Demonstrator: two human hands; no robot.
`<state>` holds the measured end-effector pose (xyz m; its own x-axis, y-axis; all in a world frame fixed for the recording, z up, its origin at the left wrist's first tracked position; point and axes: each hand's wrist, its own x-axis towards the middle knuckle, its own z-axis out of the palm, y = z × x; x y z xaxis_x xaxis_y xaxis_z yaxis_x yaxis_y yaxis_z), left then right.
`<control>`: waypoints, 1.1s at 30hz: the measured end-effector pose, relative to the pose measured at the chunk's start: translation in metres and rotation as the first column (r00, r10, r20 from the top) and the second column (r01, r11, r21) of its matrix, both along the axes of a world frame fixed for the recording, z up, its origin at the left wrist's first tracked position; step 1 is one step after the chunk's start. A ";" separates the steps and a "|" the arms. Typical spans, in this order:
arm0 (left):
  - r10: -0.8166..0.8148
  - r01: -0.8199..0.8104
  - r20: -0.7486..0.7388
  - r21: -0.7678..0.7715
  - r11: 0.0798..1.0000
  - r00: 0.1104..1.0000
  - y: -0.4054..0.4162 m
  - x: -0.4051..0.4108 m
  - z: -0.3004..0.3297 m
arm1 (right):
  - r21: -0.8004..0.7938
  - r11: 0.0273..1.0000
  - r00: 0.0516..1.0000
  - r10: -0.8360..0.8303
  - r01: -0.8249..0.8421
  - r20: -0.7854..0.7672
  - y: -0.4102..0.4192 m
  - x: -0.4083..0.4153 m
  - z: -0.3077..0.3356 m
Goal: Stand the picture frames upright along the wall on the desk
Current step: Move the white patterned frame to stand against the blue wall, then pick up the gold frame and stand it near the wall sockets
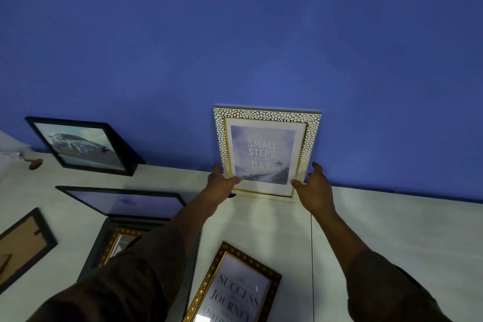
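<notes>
Two hands were on the white pebble-pattern frame, which stood upright at the far edge of the desk, its top edge leaning against the blue wall. The left hand gripped the lower left corner, with the thumb laid over the front of the border. The right hand was at the lower right corner with its thumb on the front, but its other fingers looked spread and half open, so I could not tell whether it truly held the frame or only steadied it. The step in hand seemed to be the settling of this frame against the wall. To the far left, the black car-photo frame already leaned on the wall. Several frames were lying flat nearer to the person: a large black frame, a gold-trimmed frame partly hidden under the left sleeve, the "Success" frame, and a face-down frame at the left edge. The next move probably called for a check that the bottom edge did not slip, and then a gentle release.
</notes>
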<state>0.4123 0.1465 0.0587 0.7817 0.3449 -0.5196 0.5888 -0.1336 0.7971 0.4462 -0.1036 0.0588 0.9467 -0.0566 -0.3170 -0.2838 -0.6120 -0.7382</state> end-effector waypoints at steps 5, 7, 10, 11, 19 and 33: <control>-0.001 -0.003 -0.078 -0.041 0.999 0.997 -0.004 -0.030 -0.006 | -0.053 0.999 0.999 0.003 -0.005 -0.034 -0.007 -0.021 -0.001; -0.007 0.002 -0.126 -0.035 0.999 0.992 -0.003 -0.049 -0.010 | -0.073 0.997 0.999 0.008 -0.011 -0.036 -0.009 -0.035 -0.001; -0.023 0.015 -0.177 -0.048 0.999 0.984 -0.005 -0.089 -0.018 | -0.071 0.997 0.996 0.028 -0.034 -0.080 -0.010 -0.067 -0.004; -0.029 0.019 -0.200 -0.049 0.999 0.979 -0.006 -0.103 -0.022 | -0.070 0.997 0.993 0.038 -0.046 -0.110 -0.009 -0.079 -0.007; -0.105 0.118 -0.406 0.008 0.993 0.908 -0.007 -0.213 -0.065 | -0.063 0.994 0.921 0.055 -0.086 -0.386 -0.002 -0.215 -0.050; -0.195 0.165 -0.429 -0.106 0.981 0.882 0.011 -0.269 -0.092 | 0.085 0.972 0.873 -0.154 0.217 -0.463 0.037 -0.335 -0.066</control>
